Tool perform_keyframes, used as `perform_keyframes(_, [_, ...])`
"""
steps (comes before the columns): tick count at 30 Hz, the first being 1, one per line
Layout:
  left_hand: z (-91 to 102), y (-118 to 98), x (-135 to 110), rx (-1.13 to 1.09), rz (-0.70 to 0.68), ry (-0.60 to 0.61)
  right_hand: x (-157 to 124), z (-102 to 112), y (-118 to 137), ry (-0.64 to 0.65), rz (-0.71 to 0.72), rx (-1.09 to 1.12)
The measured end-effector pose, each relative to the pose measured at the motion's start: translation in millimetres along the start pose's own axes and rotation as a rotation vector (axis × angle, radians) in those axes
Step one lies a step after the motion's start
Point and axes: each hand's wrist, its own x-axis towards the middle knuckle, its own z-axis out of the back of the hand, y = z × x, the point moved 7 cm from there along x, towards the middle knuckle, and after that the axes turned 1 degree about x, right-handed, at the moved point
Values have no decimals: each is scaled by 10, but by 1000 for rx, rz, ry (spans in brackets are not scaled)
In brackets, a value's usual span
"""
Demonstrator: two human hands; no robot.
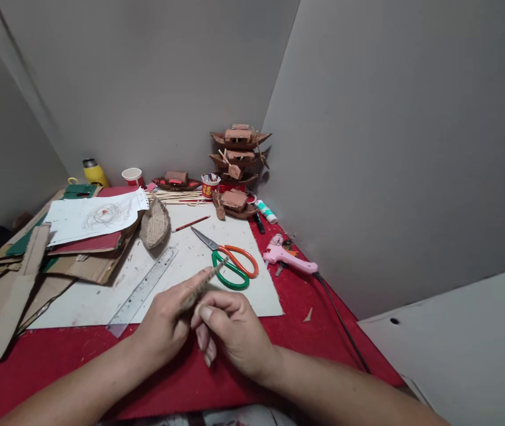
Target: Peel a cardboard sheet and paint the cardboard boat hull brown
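Note:
My left hand (166,313) is closed around a thin piece of corrugated cardboard (201,286), seen almost edge-on and tilted up to the right. Close against its lower side is my right hand (230,328), thumb and forefinger pinched together; whatever they grip, if anything, is hidden. Just beyond the hands lie scissors (230,257) with one orange and one green handle, blades slightly apart. A clear ruler (143,290) rests left of them on the white sheet (190,254). Farther back sits a boat-shaped cardboard hull (155,223), near a red pencil (191,223).
Cardboard sheets (86,269) and a drawing (96,218) pile up on the left. Several model boats (240,139) are stacked at the back, near a paper cup (210,186). A pink glue gun (290,258) trails its cord (341,316) along the right edge, beside the wall.

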Motion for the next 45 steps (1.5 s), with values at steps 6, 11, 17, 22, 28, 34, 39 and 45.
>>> perform_keyframes(6, [102,-17,-14,51,-3,-57,-30,-11,90,37,44,-48])
perform_keyframes(11, [71,-20,-33,194,-91,-44,-78,-58,165,88,91,-146])
perform_keyframes(17, [31,8,-36,334,-111,-11,-63,-59,139,65,20,-167])
perform_keyframes(22, [44,21,-48,396,-102,-4,-65,-67,129,37,-35,-153])
perform_keyframes(28, [34,-31,-52,183,-78,-56,-18,-31,109,-20,-8,-147])
perform_keyframes(34, [18,5,5,-138,172,-51,59,26,62,-36,-42,-128])
perform_keyframes(39, [111,-50,57,-135,164,-69,57,34,129,11,-12,-154])
perform_keyframes(45, [80,-25,51,-166,151,-32,54,51,221,7,100,-178])
